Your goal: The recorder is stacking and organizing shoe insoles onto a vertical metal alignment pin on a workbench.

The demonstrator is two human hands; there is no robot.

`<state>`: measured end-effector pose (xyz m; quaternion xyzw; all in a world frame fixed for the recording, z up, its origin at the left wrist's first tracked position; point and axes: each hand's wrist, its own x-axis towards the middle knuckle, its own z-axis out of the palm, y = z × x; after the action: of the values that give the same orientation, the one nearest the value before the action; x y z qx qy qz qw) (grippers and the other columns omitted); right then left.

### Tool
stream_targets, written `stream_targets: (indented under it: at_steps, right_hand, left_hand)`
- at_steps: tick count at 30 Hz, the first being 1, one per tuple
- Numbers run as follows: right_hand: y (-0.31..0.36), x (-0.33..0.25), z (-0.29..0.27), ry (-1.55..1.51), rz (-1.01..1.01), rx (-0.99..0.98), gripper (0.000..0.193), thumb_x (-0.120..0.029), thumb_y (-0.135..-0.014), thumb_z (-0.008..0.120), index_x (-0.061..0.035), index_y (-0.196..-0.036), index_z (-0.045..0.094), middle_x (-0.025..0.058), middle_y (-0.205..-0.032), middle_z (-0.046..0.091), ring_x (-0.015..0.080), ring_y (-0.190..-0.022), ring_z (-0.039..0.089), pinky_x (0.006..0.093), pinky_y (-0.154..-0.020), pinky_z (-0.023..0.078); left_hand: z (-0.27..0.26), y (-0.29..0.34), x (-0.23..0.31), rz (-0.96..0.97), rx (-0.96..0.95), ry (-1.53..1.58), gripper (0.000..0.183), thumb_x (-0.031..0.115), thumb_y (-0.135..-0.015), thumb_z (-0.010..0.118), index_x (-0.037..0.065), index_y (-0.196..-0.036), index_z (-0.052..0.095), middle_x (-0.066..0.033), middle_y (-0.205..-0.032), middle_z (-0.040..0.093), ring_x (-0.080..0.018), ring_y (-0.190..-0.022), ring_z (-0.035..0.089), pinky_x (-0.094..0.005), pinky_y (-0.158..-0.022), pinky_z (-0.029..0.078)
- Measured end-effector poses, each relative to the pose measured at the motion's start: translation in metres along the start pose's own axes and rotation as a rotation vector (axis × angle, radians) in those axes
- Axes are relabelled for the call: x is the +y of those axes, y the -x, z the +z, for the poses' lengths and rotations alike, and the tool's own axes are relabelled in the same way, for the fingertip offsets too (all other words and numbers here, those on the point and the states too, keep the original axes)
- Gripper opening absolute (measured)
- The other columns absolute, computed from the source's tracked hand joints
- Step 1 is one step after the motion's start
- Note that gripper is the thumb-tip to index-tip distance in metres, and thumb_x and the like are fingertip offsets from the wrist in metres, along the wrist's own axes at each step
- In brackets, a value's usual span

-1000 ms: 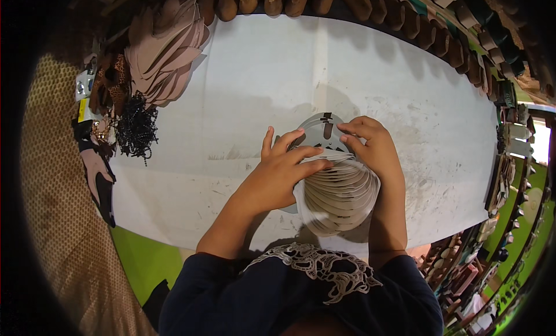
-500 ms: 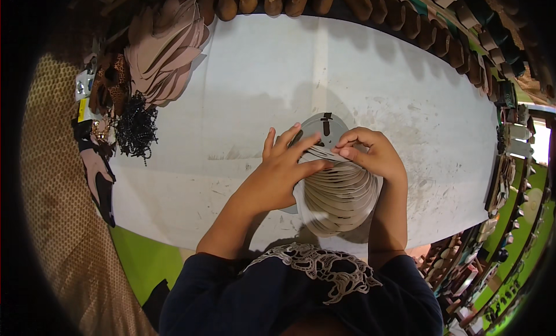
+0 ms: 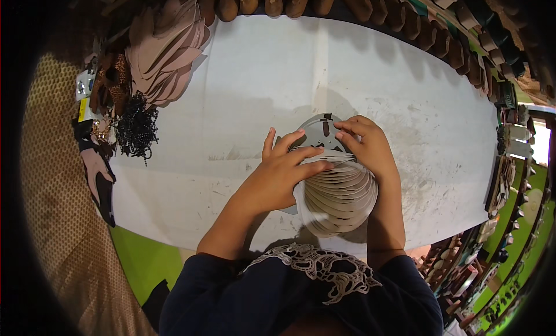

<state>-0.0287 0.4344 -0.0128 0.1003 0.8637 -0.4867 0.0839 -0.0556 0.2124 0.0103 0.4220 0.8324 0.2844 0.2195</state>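
Observation:
In front of me is a fanned stack of thin off-white sheets [image 3: 339, 200], rounded at the near end and overlapping in layers. It partly covers a flat grey rounded piece [image 3: 315, 127] that has dark marks or slots. My left hand [image 3: 286, 171] is on the stack's left side, thumb and index finger closed over its upper edge, the other fingers spread. My right hand [image 3: 365, 142] hovers at the stack's upper right, beside the grey piece. Its index finger and thumb are apart, and nothing shows between them. The palm side of the left hand is hidden.
A white, scuffed tabletop [image 3: 255, 64] lies under the work. At the far left are a pile of pinkish cut pieces [image 3: 165, 52] and a tangle of black beaded strands [image 3: 137, 127]. Brown shoe lasts [image 3: 394, 14] line the far edge. Loaded shelves [image 3: 504, 243] stand at the right.
My right hand has moved up and away from the stack's upper edge, its finger and thumb parting. More of the grey piece shows. The left hand has barely moved.

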Motion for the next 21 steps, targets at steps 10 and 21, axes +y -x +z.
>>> stream_targets:
  at_steps: [10, 21]
  right_hand:
    - [-0.001, 0.003, -0.004, -0.074, -0.022, 0.006, 0.014, -0.010, -0.074, 0.073, -0.0055, -0.083, 0.063, 0.0005, -0.083, 0.056, 0.0132, -0.079, 0.051, 0.0259, -0.077, 0.040]
    - [0.002, 0.010, -0.018, -0.491, 0.122, -0.319, 0.021, -0.011, -0.080, 0.067, -0.0047, -0.100, 0.068, 0.0036, -0.085, 0.062, 0.0133, -0.080, 0.055, 0.0267, -0.075, 0.043]
  left_hand:
    - [0.002, -0.002, -0.002, 0.019, 0.027, 0.010, 0.061, 0.004, -0.057, 0.070, 0.027, -0.112, 0.063, 0.0036, -0.128, 0.052, -0.0319, -0.133, 0.028, -0.0605, -0.108, 0.007]
    - [0.002, -0.002, -0.004, 0.031, 0.035, -0.024, 0.053, 0.019, -0.059, 0.076, 0.027, -0.111, 0.064, 0.0025, -0.132, 0.050, -0.0336, -0.135, 0.025, -0.0597, -0.108, 0.005]
